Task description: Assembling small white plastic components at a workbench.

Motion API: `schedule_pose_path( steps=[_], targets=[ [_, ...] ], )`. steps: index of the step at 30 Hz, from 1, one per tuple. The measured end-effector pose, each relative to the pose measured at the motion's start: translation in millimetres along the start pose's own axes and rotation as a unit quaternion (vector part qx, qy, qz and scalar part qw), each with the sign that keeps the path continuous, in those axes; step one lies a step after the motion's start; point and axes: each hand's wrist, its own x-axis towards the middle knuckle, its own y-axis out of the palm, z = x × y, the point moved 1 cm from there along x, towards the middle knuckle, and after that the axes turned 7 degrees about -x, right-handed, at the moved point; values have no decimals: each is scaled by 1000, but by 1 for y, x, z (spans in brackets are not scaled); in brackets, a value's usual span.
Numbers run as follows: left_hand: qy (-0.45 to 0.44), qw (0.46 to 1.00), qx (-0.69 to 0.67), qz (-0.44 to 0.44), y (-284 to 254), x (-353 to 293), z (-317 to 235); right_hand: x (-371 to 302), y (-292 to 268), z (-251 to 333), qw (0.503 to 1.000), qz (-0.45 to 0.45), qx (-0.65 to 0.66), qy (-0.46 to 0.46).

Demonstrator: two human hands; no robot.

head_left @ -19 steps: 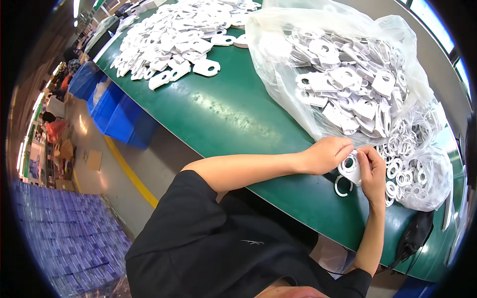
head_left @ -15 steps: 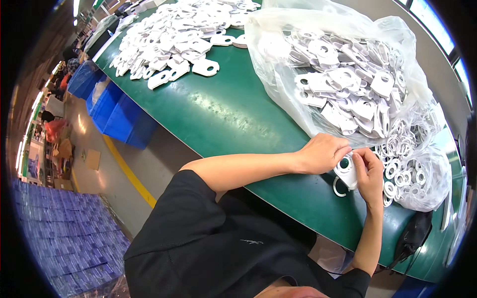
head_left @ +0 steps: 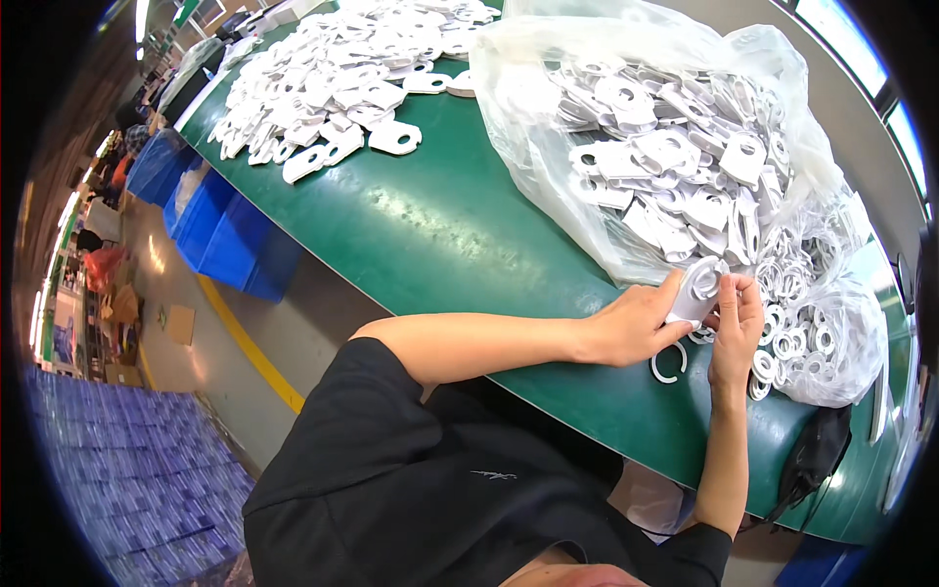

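A flat white plastic piece with a round opening [head_left: 682, 305] is held tilted above the table, between my two hands. My left hand [head_left: 631, 328] is closed on its left side, thumb toward the lower edge. On the opposite edge, the fingers of my right hand [head_left: 736, 328] pinch the piece beside a round white ring [head_left: 705, 281] that sits at the opening. Whether the ring is fully seated I cannot tell. Just below the hands, a white ring with a gap [head_left: 682, 366] lies on the green table [head_left: 430, 235].
An open clear plastic bag [head_left: 528, 161] full of similar white pieces [head_left: 675, 157] stands beyond my hands. Loose white rings [head_left: 787, 338] spill from a smaller bag at right. More pieces heap up [head_left: 323, 83] at far left. A black pouch [head_left: 817, 455] lies near the right edge.
The white piece has been raised and tilted, its opening now turned away toward the bag. My left hand has shifted down to its left side; my right hand has moved slightly along its edge.
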Motion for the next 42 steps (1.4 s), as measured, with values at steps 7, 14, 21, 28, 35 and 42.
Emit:
schedule_pose_path(
  steps=[7,14,21,28,35,42],
  targets=[
    [-40,990,128,36,-9,2,3,-1,-2,1,996,40,-83,18],
    [-114,974,-104,168,-38,8,-14,3,-11,-3,991,76,-107,24],
    [-275,946,-169,37,-146,16,-15,-2,-5,1,974,46,-216,-39],
    [28,939,11,-342,-511,22,-42,2,-1,4,978,64,-189,-57],
    [-39,798,-79,-595,-480,18,-34,1,-14,6,974,35,-221,-43],
    [131,858,390,-306,-258,25,-19,8,-15,17,947,46,-299,-112]
  ],
)
